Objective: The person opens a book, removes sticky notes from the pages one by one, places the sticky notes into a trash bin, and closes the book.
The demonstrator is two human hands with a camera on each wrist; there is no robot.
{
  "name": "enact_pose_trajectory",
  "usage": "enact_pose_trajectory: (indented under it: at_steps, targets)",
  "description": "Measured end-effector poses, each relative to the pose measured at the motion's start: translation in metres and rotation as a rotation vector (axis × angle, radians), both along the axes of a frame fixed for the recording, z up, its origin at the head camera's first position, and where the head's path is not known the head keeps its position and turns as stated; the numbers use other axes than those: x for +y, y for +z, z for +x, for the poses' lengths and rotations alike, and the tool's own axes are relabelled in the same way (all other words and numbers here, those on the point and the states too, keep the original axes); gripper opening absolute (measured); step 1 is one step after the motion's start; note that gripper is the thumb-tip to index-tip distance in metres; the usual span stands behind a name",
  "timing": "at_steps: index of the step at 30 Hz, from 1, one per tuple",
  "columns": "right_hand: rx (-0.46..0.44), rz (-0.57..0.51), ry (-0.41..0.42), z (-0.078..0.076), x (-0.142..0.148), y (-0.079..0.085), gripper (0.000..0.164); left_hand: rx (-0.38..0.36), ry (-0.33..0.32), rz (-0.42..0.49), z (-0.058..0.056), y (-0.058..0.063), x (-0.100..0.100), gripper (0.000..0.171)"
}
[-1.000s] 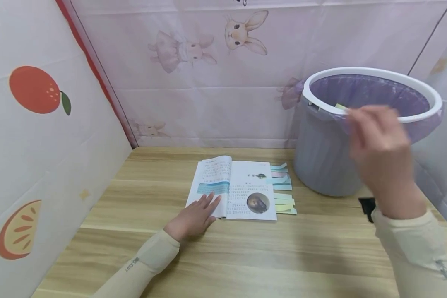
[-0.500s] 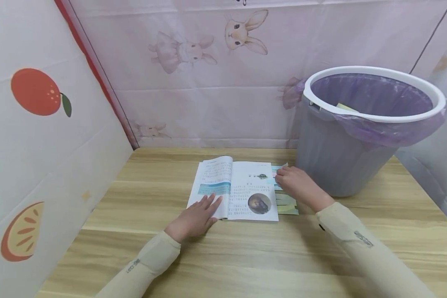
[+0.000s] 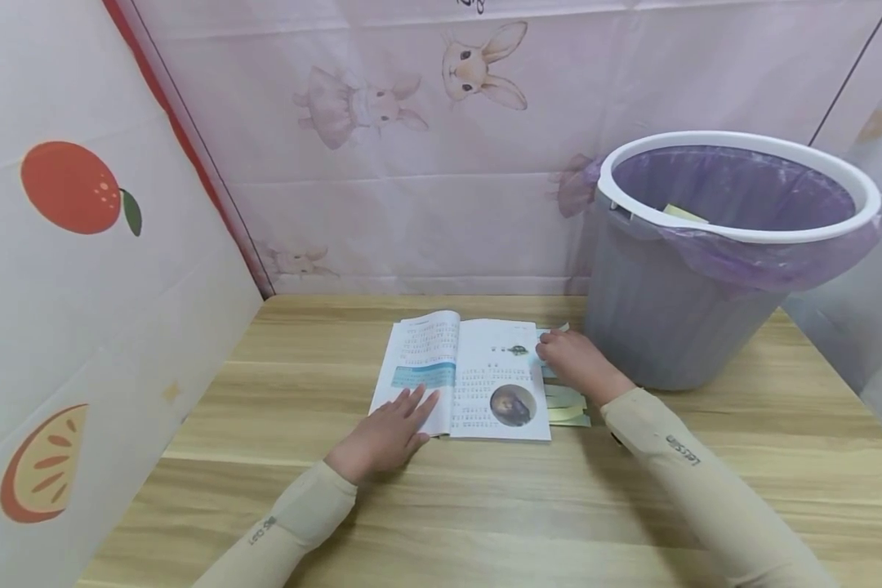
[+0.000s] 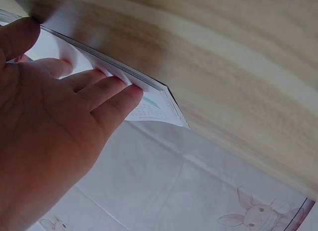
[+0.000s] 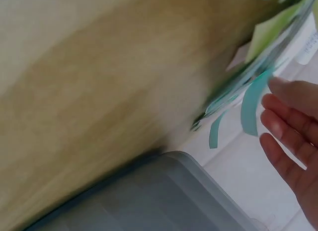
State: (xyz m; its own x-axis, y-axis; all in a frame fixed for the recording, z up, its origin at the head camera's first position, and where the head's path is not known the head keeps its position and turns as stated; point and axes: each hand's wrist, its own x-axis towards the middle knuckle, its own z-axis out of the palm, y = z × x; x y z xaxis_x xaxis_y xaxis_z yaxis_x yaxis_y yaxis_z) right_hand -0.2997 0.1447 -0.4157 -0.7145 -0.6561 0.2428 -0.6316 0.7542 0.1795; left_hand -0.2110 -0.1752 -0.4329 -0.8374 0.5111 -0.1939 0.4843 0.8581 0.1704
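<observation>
An open book [image 3: 496, 376] with printed pages lies on the wooden table. My left hand [image 3: 385, 429] rests on its left page, fingers spread; the left wrist view shows the fingertips [image 4: 134, 89] touching the paper. Paper index tabs [image 3: 567, 404] in blue and yellow-green stick out from the book's right edge. At the upper tabs is my right hand [image 3: 576, 363], covering part of them. In the right wrist view its thumb and fingertips are beside a curved teal tab [image 5: 252, 109], whose lower end hangs loose. No firm pinch on it shows.
A grey trash bin [image 3: 669, 318] with a white rim and purple liner stands right of the book, close to my right hand. A yellow-green paper piece [image 3: 683, 214] shows inside it. Printed fabric [image 3: 412, 220] hangs behind the table [image 3: 485, 506].
My right hand has come down from the bin's rim to the tabs on the book's right edge, then shifted slightly left. The left hand keeps its place on the page.
</observation>
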Motion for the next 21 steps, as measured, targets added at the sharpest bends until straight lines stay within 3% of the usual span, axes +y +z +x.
enact_pose_trajectory:
  at_steps: [9, 21]
  targets:
    - [0.064, 0.031, -0.019, 0.0021, -0.0008, -0.0059, 0.01, 0.015, -0.007, -0.009, -0.0012, -0.0023, -0.0004, 0.059]
    - [0.093, -0.024, -0.042, 0.0008, 0.0012, -0.0089, 0.008, -0.002, 0.0, -0.012, -0.0012, -0.0022, 0.0005, 0.06]
